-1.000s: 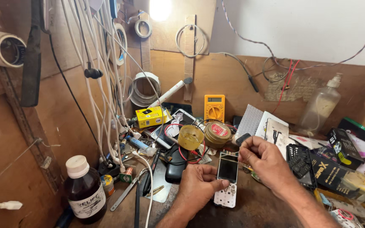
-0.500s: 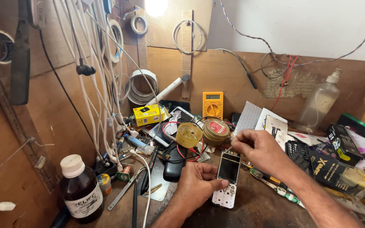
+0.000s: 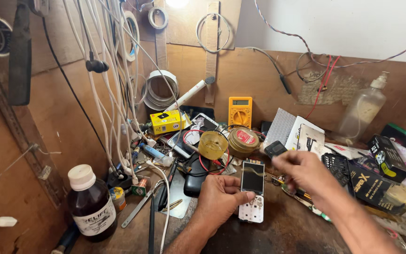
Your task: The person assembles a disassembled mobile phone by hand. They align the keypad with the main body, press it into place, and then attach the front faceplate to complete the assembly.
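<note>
A small bar phone with a dark screen and a white keypad lies upright on the brown bench. My left hand holds it by its left edge, thumb against the side of the screen. My right hand hovers just right of the phone's top, blurred, fingers drawn together and pointing left. A small black part sits right at those fingertips; I cannot tell whether the hand grips it.
Behind the phone stand a yellow round tin, a brown tin, a yellow multimeter and a yellow box. A dark bottle is at the left, white cables hang above, and black boxes crowd the right.
My right hand has lifted off the top of the phone and shifted right. My left hand stays on the phone.
</note>
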